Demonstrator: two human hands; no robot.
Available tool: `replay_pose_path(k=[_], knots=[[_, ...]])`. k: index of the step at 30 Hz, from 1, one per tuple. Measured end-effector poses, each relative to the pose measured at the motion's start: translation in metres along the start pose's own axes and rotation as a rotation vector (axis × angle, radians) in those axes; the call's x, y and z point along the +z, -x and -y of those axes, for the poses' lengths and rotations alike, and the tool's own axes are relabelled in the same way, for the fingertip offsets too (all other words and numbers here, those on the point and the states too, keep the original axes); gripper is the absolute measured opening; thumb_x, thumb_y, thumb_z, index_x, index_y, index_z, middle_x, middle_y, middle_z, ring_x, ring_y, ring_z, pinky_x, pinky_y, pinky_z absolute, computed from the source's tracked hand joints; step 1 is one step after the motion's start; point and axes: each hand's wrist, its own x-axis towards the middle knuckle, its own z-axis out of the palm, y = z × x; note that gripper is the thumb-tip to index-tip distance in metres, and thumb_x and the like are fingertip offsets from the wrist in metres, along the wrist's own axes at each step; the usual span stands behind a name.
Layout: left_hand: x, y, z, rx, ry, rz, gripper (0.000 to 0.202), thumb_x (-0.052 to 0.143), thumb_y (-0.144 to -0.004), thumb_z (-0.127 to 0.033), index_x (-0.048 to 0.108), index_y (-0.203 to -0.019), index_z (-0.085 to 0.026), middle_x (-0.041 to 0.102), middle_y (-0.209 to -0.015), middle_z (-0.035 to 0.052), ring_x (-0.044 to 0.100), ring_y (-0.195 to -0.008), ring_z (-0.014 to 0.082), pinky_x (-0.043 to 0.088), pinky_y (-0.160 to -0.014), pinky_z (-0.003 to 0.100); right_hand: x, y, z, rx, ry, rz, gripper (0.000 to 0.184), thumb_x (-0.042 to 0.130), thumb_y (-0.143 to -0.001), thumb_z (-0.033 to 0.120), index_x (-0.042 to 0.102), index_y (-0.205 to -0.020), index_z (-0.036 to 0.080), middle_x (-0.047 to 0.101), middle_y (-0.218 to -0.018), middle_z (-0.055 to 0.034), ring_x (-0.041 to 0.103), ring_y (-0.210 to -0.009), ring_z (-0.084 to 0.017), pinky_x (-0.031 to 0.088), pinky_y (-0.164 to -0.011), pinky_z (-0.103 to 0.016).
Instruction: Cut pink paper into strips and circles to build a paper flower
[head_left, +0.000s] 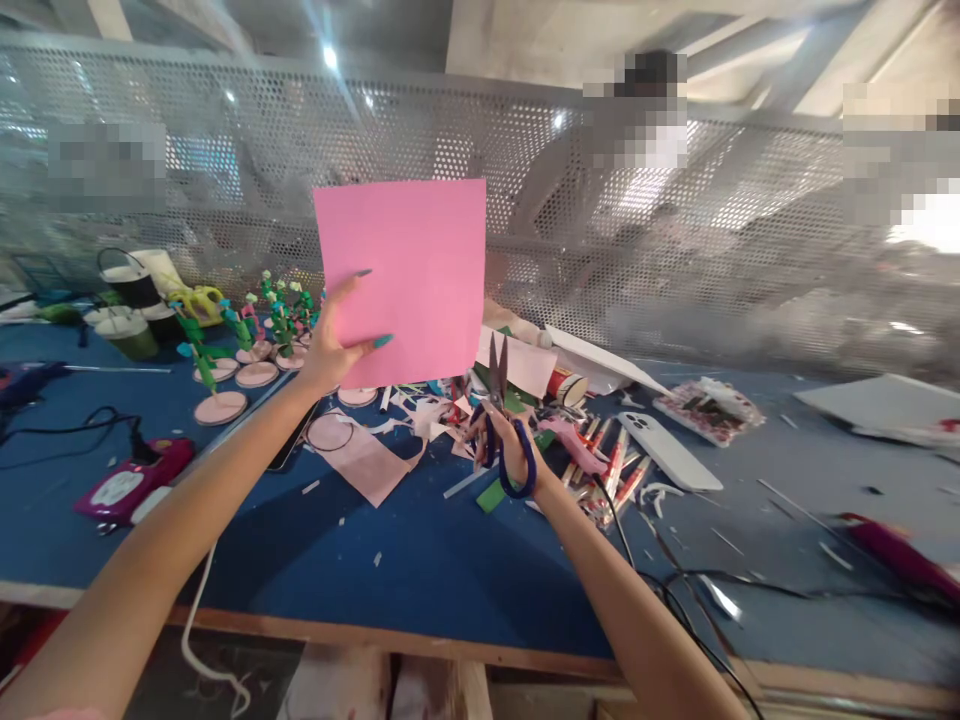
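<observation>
A square sheet of pink paper [420, 270] is held up above the table by my left hand [334, 345], which grips its lower left side with the thumb in front. My right hand [510, 440] is wrapped round a pair of scissors [497, 375] with dark blue handles. Their blades point upward and stand slightly apart, just right of the sheet's lower corner. Beneath the hands lie a cut piece of pale pink paper [367, 455] and many loose scraps [435, 415].
Paper flowers on round bases [220, 408] stand at the left, near a magenta power strip [135, 480]. To the right are a pink glue gun [577, 447], a white phone [670, 450] and black cables [742, 575]. A perforated metal screen [540, 230] runs behind the blue table [420, 580].
</observation>
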Motion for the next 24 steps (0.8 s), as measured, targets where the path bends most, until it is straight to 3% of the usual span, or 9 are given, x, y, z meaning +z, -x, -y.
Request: replay_pose_path(k=[9, 16, 24], knots=[[0.001, 0.0, -0.008, -0.097, 0.185, 0.099, 0.085, 0.081, -0.059, -0.045, 0.044, -0.134, -0.027, 0.04, -0.146, 0.0087, 0.031, -0.139, 0.0293, 0.022, -0.117, 0.049, -0.01, -0.001, 0.003, 0.029, 0.091, 0.069, 0.044, 0.048, -0.084, 0.054, 0.051, -0.057, 0.02, 0.046, -0.039, 0.0043, 0.043, -0.031, -0.009, 0.037, -0.033, -0.021], [0.009, 0.006, -0.003, -0.244, 0.406, 0.199, 0.082, 0.084, -0.057, -0.027, 0.049, -0.131, -0.028, 0.039, -0.147, 0.0069, 0.03, -0.139, 0.03, 0.025, -0.115, 0.053, -0.008, -0.002, 0.002, 0.087, 0.055, 0.065, 0.036, 0.049, -0.08, 0.044, 0.05, -0.053, 0.019, 0.045, -0.039, 0.0039, 0.043, -0.032, -0.009, 0.036, -0.035, -0.021], [0.021, 0.016, -0.028, -0.496, 0.52, 0.328, 0.075, 0.082, -0.055, -0.016, 0.056, -0.124, -0.028, 0.041, -0.146, 0.0036, 0.032, -0.137, 0.0294, 0.032, -0.113, 0.052, -0.009, -0.003, 0.004, 0.065, -0.002, 0.006, 0.037, 0.042, -0.076, 0.041, 0.048, -0.046, 0.02, 0.048, -0.037, -0.0003, 0.045, -0.034, -0.012, 0.037, -0.039, -0.025]])
